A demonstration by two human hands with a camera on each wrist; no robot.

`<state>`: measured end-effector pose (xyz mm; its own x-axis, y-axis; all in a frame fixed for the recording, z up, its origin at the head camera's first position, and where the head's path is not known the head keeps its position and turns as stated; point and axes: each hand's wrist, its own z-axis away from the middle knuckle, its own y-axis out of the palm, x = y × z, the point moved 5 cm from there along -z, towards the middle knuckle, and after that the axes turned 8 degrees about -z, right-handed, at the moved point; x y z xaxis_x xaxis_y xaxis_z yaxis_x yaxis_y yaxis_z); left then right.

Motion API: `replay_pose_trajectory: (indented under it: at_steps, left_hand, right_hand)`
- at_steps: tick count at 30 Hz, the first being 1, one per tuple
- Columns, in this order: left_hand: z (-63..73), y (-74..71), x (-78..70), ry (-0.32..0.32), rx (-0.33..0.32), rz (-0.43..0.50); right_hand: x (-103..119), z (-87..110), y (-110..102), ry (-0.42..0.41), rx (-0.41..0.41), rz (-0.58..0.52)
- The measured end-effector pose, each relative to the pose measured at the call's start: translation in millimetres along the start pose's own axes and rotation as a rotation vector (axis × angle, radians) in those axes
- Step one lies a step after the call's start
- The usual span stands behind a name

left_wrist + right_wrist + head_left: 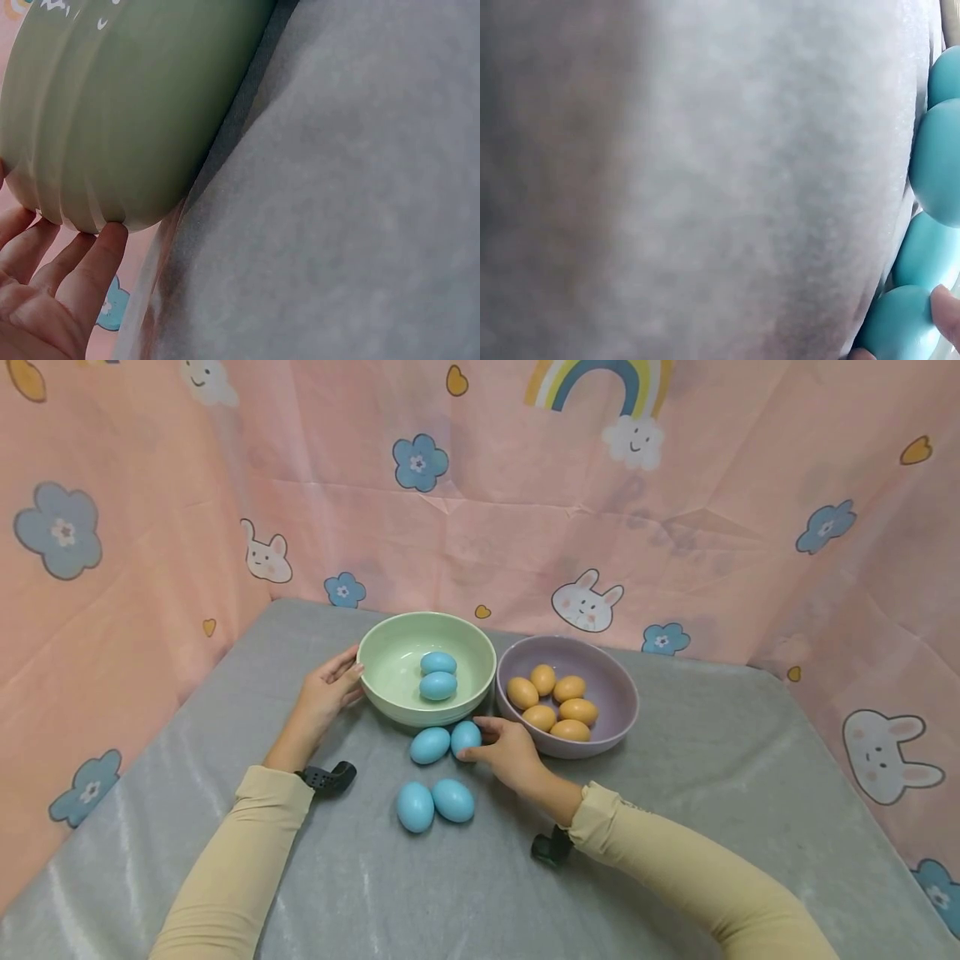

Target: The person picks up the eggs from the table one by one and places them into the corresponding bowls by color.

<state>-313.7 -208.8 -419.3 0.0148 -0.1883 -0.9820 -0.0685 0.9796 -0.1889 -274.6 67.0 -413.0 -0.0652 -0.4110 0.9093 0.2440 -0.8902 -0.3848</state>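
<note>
A light green bowl [390, 693] stands on the cloth with two blue eggs [438, 686] inside. My left hand [326, 689] is at its left side; the fingertips [112, 232] rest against the outer wall. Just in front of this bowl, my right hand [513, 756] has thumb and fingers at either side of a blue egg [465, 737], pinching it. Another blue egg [430, 746] lies directly left of that one. Nearer to me, a pair of blue eggs, the left one [416, 807] and the right one [453, 800], lie side by side. The right wrist view catches the pinched egg [900, 326] at its lower right.
To the right of the green bowl, close beside it, is a purple bowl [618, 727] holding several orange-brown eggs [577, 712]. Grey cloth [712, 760] covers the table. A pink printed curtain [495, 543] rises behind and on both sides.
</note>
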Motion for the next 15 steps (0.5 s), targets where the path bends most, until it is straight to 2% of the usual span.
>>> replay_pose_trajectory:
  at_steps: [5, 15]
  left_hand:
    - [0.5, 1.1, 0.1, -0.012, 0.006, 0.001]
    - [3.0, 1.2, -2.4, -0.023, 0.011, 0.007]
  right_hand:
    - [2, 5.9, -3, 0.004, -0.001, 0.003]
    - [16, 16.3, -15, -0.013, 0.037, -0.06]
